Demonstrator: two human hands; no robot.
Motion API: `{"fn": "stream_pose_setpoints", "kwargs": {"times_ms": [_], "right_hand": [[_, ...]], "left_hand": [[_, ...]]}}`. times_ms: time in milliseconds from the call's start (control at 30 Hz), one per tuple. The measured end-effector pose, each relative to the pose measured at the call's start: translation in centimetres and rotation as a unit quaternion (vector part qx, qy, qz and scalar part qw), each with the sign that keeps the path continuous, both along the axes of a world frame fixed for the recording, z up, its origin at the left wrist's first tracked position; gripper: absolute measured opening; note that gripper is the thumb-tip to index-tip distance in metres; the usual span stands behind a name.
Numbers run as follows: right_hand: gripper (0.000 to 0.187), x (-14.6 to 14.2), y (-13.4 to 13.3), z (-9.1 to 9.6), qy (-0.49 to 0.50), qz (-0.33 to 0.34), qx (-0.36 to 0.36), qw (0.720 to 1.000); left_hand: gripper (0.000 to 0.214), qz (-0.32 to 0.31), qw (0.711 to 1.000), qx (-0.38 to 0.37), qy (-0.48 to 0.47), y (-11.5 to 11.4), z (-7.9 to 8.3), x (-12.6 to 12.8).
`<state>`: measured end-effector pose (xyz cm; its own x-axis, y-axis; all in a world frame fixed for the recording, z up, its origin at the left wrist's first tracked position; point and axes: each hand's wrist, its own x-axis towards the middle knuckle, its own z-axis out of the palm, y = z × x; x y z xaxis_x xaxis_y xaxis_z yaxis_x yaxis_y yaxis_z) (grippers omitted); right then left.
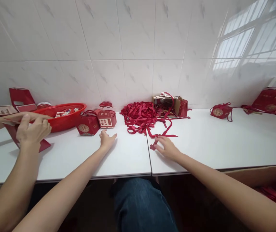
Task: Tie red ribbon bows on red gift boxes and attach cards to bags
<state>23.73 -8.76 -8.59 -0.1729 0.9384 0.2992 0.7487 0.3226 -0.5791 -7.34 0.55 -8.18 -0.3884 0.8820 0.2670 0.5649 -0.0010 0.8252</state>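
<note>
My left hand (107,140) is low over the white table with thumb and fingers apart, holding nothing. Just beyond its fingertips stand a dark red gift box (88,125) and a red box with a pale label (106,120). To the right of the table seam, my right hand (167,148) has its thumb and fingers closed on a small red paper tag (152,147) with a flower-shaped end. Right behind that hand lies a loose red ribbon (168,130), running from a heap of red ribbons (139,116).
A co-worker's hands (33,129) hold a red box at the left, near a red plastic basin (67,125) with small packets. An open carton (170,106) stands by the wall. A tied red box (221,111) and stacked red boxes (270,100) are at the right.
</note>
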Motion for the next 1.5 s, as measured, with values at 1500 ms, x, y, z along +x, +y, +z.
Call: {"fn": "stream_pose_setpoints", "kwargs": {"times_ms": [1500], "right_hand": [[0.06, -1.8, -1.5, -0.8, -0.197, 0.049, -0.066, 0.977]], "left_hand": [[0.052, -0.007, 0.999, 0.028, -0.044, 4.6, 0.7, -0.8]]}}
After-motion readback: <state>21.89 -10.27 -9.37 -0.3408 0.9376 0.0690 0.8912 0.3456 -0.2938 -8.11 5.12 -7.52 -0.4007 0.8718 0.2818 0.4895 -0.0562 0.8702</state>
